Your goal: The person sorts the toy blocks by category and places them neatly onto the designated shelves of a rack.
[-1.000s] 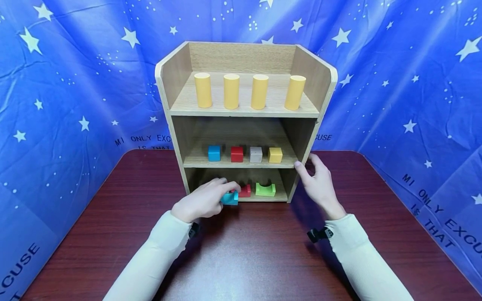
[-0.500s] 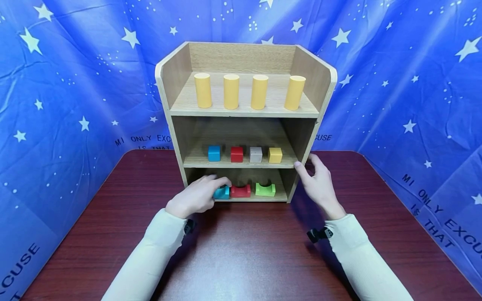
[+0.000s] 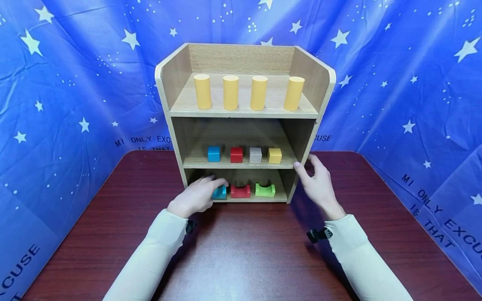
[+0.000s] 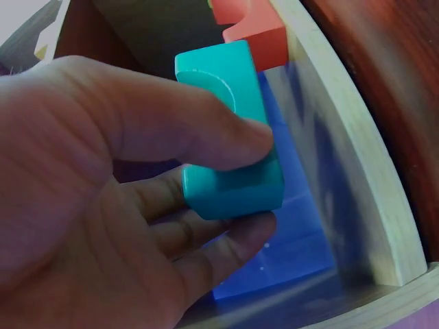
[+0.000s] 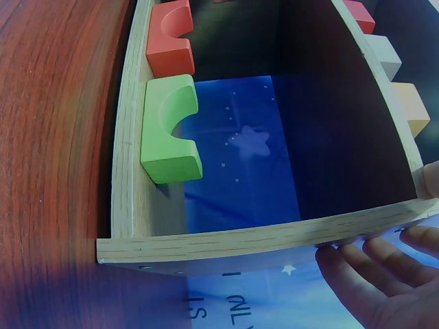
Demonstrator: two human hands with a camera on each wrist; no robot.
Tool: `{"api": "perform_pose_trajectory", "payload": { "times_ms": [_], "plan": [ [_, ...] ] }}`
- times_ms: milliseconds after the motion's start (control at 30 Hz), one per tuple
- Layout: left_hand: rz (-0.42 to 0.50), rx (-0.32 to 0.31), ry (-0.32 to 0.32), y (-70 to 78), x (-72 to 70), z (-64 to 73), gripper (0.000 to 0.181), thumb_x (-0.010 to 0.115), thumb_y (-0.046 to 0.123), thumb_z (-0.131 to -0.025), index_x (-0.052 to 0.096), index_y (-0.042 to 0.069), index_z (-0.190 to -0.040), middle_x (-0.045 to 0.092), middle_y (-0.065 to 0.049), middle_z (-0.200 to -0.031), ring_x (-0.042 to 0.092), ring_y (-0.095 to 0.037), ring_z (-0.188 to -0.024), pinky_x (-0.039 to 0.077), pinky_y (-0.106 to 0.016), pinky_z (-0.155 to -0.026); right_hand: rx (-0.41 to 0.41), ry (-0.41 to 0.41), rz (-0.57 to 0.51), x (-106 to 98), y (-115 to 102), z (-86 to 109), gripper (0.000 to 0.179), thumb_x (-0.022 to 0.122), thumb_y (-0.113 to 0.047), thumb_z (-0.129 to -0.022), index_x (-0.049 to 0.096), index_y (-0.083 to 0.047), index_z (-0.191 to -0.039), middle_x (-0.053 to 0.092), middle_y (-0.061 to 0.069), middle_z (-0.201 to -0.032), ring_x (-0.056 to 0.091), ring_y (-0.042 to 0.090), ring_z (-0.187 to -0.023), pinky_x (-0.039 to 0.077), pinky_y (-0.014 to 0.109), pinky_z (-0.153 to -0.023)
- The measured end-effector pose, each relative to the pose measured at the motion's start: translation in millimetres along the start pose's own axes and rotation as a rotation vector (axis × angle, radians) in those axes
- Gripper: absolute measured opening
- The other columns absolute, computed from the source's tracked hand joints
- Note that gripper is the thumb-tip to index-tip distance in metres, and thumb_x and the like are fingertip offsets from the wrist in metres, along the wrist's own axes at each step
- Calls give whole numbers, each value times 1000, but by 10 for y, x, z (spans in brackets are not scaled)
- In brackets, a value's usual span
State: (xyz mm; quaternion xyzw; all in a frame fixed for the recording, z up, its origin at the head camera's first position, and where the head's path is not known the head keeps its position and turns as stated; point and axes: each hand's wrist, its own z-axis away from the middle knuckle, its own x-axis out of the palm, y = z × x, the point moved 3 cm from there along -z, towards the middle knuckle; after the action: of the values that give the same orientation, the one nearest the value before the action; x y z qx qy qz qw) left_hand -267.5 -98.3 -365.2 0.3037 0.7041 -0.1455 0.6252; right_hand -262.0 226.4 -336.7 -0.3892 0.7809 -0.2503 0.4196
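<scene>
My left hand [image 3: 193, 195] pinches a teal arch-cut block [image 4: 233, 195] at the bottom level of a small wooden shelf [image 3: 241, 114]. In the left wrist view the thumb lies across the block's face and the fingers are behind and below it. Beside it on the bottom board sit a red arch-cut block [image 3: 240, 192] and a lime green one [image 5: 164, 130], their hollows facing up in the head view. My right hand [image 3: 318, 184] grips the shelf's right side panel [image 5: 274, 236], thumb at the front edge and fingers along the outer face.
Blue [image 3: 214, 154], red [image 3: 236, 155], grey [image 3: 255, 155] and yellow cubes [image 3: 275, 156] line the middle level. Several yellow cylinders [image 3: 230, 93] stand upright on top. The shelf stands on a dark red wooden table [image 3: 248, 259], with a blue star-patterned cloth [image 3: 75, 83] behind.
My left hand has moved left with the teal block, from in front of the red block into the bottom level at its left. The right hand stays on the side panel.
</scene>
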Motion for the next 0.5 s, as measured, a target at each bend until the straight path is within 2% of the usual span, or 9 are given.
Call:
{"api": "perform_pose_trajectory", "payload": {
  "times_ms": [100,500],
  "plan": [
    [-2,17,12,-11,27,-3,61,68,-7,-68,58,19,-123,60,-8,-107,59,-27,-99,47,-40,-88,-4,1,-6,3,0,0,40,60,-31,-94,56,-4,-123,63,13,-110,61,24,-100,44,12,-77],
    [76,36,1,-108,125,-32,60,63,-11,-71,57,15,-125,61,-8,-114,58,-24,-103,46,-39,-91,-11,5,-8,5,-4,0,39,60,-30,-94,56,-4,-122,63,13,-109,61,23,-100,44,12,-76]
  ]
}}
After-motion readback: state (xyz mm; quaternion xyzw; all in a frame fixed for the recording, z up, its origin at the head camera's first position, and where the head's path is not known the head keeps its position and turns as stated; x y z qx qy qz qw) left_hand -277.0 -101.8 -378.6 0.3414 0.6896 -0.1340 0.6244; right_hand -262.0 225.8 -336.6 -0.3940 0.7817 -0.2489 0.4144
